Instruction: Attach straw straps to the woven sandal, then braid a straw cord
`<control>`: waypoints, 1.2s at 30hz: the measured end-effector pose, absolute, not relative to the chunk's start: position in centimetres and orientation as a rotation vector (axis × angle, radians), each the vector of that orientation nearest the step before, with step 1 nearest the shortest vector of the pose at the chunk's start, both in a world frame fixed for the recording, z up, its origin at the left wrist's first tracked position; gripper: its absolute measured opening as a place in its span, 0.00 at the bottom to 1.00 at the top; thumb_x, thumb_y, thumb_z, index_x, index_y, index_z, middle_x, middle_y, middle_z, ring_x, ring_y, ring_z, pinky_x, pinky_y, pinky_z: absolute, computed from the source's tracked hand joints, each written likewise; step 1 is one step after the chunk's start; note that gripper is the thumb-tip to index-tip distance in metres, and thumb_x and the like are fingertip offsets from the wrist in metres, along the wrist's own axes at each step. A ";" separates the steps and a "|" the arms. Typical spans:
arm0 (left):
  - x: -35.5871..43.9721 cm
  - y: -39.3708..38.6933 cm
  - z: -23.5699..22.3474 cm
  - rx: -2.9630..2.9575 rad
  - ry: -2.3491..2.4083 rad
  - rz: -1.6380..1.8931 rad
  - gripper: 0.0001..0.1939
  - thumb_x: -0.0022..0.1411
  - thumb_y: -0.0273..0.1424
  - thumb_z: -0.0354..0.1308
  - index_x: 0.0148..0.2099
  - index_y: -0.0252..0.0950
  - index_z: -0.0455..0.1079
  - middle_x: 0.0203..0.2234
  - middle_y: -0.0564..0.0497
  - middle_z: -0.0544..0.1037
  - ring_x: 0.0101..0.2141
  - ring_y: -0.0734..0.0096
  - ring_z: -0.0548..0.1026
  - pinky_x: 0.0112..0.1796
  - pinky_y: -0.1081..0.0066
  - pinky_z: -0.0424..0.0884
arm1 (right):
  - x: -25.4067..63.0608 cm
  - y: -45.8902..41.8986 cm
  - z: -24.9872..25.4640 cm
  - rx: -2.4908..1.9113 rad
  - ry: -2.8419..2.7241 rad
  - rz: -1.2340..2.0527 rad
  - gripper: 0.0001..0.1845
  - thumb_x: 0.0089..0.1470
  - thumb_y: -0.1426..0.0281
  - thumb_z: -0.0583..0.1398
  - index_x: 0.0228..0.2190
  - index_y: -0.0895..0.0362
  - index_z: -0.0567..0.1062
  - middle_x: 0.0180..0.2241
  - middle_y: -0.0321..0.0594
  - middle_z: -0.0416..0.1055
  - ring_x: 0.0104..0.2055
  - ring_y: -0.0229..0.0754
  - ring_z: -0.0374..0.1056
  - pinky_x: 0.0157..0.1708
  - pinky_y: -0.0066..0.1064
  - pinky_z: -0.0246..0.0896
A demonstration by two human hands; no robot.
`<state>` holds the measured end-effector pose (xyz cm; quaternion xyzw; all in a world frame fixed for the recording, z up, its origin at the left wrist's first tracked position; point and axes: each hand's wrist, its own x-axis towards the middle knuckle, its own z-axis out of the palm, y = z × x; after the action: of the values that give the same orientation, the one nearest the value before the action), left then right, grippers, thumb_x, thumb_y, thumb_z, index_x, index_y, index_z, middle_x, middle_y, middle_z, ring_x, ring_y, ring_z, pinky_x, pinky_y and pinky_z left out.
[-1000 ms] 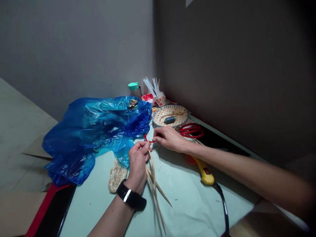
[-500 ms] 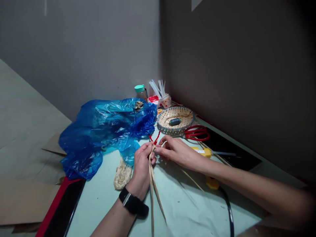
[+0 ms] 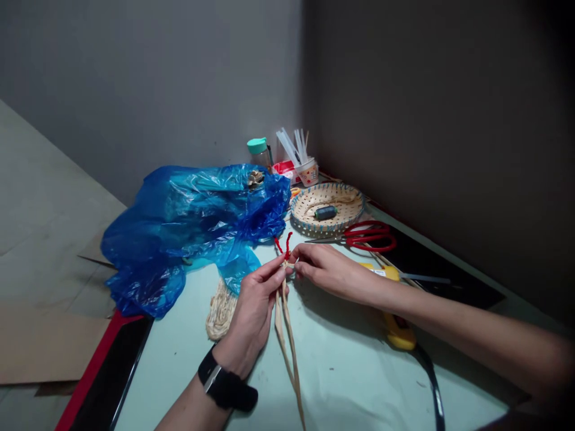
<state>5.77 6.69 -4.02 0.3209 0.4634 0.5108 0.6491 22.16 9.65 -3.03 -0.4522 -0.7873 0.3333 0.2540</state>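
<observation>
My left hand (image 3: 258, 293), with a black band on its wrist, pinches the top of several long tan fibre strips (image 3: 290, 341) that hang down toward me. Two twisted red ends (image 3: 288, 244) stick up in a V just above the fingertips. Close against it, my right hand (image 3: 321, 263) has thumb and forefinger together on a pale strip end (image 3: 291, 264) at the same spot. The exact wrap between the fingers is too small to make out. A coil of cream cord (image 3: 220, 314) lies left of my left hand.
Blue plastic bag (image 3: 193, 221) at left. Behind my hands are a woven basket (image 3: 309, 224) holding a dark thread spool (image 3: 326, 213), and red-handled scissors (image 3: 371, 235). A yellow glue gun (image 3: 399, 332) lies under my right forearm. A cup of glue sticks (image 3: 309, 173) and a jar (image 3: 259, 152) stand at the corner.
The view has shifted slightly. The strips have turned and their lower ends now lie closer together. My right fingers have pulled in to a pinch; the red ends stand more upright.
</observation>
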 end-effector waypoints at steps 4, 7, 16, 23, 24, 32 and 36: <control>5.9 6.7 -4.1 0.744 1.082 1.178 0.23 0.43 0.24 0.71 0.45 0.31 0.76 0.28 0.49 0.80 0.27 0.75 0.74 0.32 0.76 0.68 | 22.3 8.8 -2.8 -1.259 -2.185 0.846 0.08 0.62 0.69 0.53 0.33 0.57 0.70 0.32 0.40 0.70 0.34 0.43 0.65 0.32 0.30 0.53; 6.1 6.6 -4.4 0.765 1.113 1.187 0.24 0.43 0.26 0.72 0.45 0.34 0.72 0.24 0.54 0.78 0.24 0.76 0.73 0.29 0.76 0.67 | 22.4 8.1 -2.7 -1.274 -2.217 0.800 0.09 0.63 0.68 0.51 0.39 0.56 0.71 0.35 0.42 0.72 0.37 0.45 0.67 0.35 0.31 0.54; 6.3 6.5 -4.9 0.786 1.164 1.170 0.16 0.44 0.26 0.71 0.36 0.34 0.71 0.25 0.52 0.78 0.26 0.72 0.77 0.29 0.75 0.71 | 22.5 7.6 -3.0 -1.366 -2.195 0.882 0.14 0.59 0.61 0.57 0.44 0.54 0.70 0.30 0.40 0.73 0.29 0.43 0.67 0.26 0.30 0.55; 6.6 6.3 -5.0 0.765 1.170 1.199 0.14 0.44 0.25 0.70 0.36 0.34 0.72 0.28 0.49 0.80 0.28 0.70 0.78 0.31 0.73 0.74 | 22.0 7.2 -3.1 -1.414 -2.275 0.845 0.09 0.62 0.63 0.54 0.40 0.54 0.65 0.28 0.41 0.69 0.24 0.41 0.61 0.24 0.29 0.50; 6.6 6.3 -5.0 0.781 1.175 1.188 0.14 0.45 0.25 0.69 0.36 0.33 0.72 0.28 0.49 0.80 0.27 0.70 0.78 0.31 0.73 0.74 | 22.1 7.2 -2.9 -1.417 -2.301 0.842 0.06 0.62 0.66 0.53 0.40 0.55 0.64 0.29 0.41 0.69 0.24 0.41 0.62 0.24 0.29 0.49; 6.6 6.1 -4.7 0.834 1.203 1.121 0.07 0.56 0.29 0.62 0.36 0.30 0.70 0.23 0.53 0.74 0.17 0.86 0.59 0.17 0.82 0.54 | 22.6 6.4 -1.4 -1.467 -2.477 0.870 0.20 0.44 0.82 0.57 0.40 0.57 0.62 0.32 0.41 0.70 0.30 0.43 0.65 0.28 0.29 0.54; 6.7 6.2 -4.4 0.777 1.241 1.031 0.11 0.55 0.33 0.64 0.30 0.31 0.68 0.19 0.57 0.67 0.14 0.89 0.51 0.15 0.81 0.44 | 22.6 6.1 -1.8 -1.468 -2.535 0.754 0.21 0.44 0.82 0.57 0.42 0.57 0.63 0.31 0.41 0.70 0.28 0.42 0.64 0.25 0.29 0.51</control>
<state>6.67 6.18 -4.44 0.3387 0.5410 0.4491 0.6252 22.61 6.13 -1.82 -0.4844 -0.8367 0.2488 0.0585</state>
